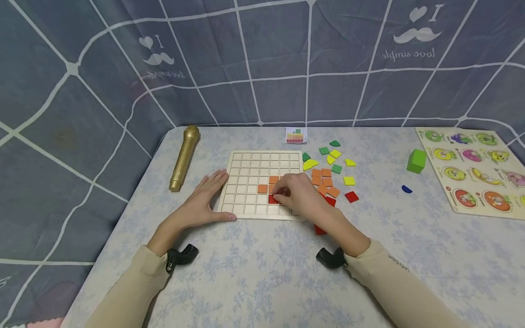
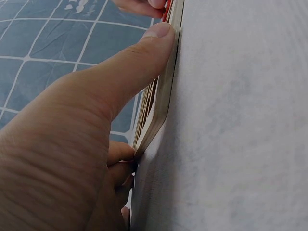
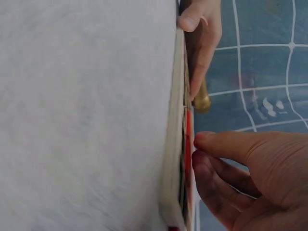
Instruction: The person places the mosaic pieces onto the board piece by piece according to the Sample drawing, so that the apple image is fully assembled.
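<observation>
Now: left hand (image 1: 203,197) flat, steadying grid board (image 1: 262,160) left edge | right hand (image 1: 297,193) pinching red tile (image 1: 272,199), lower centre | three orange tiles (image 1: 263,188) seated | bare table (image 1: 254,269) below.

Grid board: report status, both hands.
Left hand flat, bracing grid board edge. Right hand fingers pinching red tile into cell. Loose tiles alongside, nothing blocking.

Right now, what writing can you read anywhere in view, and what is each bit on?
"I love simple", mirrored, with a heart and moustache: printed on the backdrop cloth, upper right.
The same print on the cloth's upper left: smaller, only partly legible.
Small lettering on the right sleeve: too small to read.
Pattern card behind the grid board: coloured squares, no legible text.
Fruit puzzle board: pictures only.
</observation>
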A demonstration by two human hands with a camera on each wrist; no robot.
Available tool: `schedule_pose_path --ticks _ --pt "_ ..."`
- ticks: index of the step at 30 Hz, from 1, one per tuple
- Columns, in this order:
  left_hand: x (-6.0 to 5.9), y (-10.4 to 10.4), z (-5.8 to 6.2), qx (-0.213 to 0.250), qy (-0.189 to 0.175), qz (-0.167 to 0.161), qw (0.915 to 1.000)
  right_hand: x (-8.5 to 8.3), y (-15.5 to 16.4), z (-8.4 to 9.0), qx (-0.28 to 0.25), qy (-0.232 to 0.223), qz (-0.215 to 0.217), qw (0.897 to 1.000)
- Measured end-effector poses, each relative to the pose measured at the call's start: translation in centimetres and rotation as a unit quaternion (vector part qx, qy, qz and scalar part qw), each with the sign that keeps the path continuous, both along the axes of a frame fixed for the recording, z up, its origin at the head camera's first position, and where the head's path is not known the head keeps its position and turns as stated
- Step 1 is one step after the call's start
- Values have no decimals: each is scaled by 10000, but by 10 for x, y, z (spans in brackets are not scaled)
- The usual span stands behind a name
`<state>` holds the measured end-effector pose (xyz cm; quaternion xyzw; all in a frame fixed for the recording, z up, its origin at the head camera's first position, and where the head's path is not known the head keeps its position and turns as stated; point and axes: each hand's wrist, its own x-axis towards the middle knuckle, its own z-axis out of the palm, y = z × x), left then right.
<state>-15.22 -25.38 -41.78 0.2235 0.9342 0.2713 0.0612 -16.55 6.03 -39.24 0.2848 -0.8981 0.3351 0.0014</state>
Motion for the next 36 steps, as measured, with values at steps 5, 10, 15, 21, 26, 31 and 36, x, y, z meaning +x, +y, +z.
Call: schedule_pose_path --ticks 5,10,15,21,26,31,36 --pt "-1 1 0 -30 0 -5 10000 0 11 11 -62 -354 -116 9993" --pt "-1 1 0 -45 -7 -7 10000 -3 32 16 -32 -443 -158 9989" --pt "-2 -2 0 -94 -8 15 10000 -6 58 19 158 -241 -228 9993" --pt "-2 -3 -2 -129 -53 28 9999 -7 83 16 407 -354 -375 9978" --pt "-3 -1 -2 -81 -88 0 9999 -6 99 16 449 -386 -466 9972" --pt "-3 0 -1 -80 -22 -25 10000 -8 107 15 511 -375 -334 9974" --pt "-1 0 -1 -57 -21 -8 10000 -10 107 12 664 -525 -263 9961"
